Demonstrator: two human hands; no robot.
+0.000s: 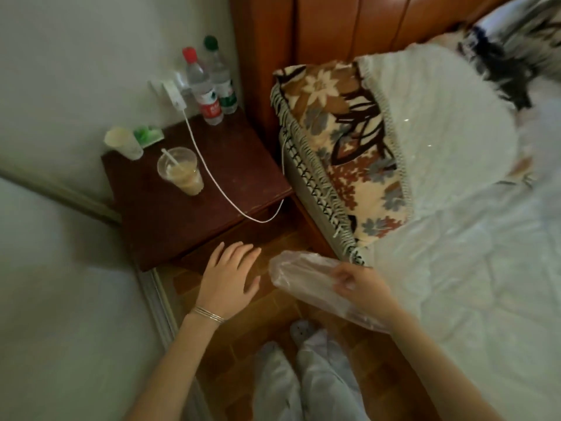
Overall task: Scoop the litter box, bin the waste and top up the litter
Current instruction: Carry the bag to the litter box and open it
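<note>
My right hand [359, 288] grips a clear, crumpled plastic bag [306, 279] above the brown tiled floor, beside the bed. The bag stretches from near the bed's corner back under my right wrist. My left hand [229, 275] hovers with fingers spread and straight, just in front of the dark bedside table's drawer, holding nothing. No litter box, scoop or litter is in view.
The dark wooden bedside table [243, 165] carries a plastic cup with a straw [180, 171], a second cup [123, 142], two water bottles [209, 86] and a white charging cable [218, 183]. A bed with a white quilt [470, 253] and a patterned pillow [349, 153] fills the right. My legs stand on the narrow floor strip.
</note>
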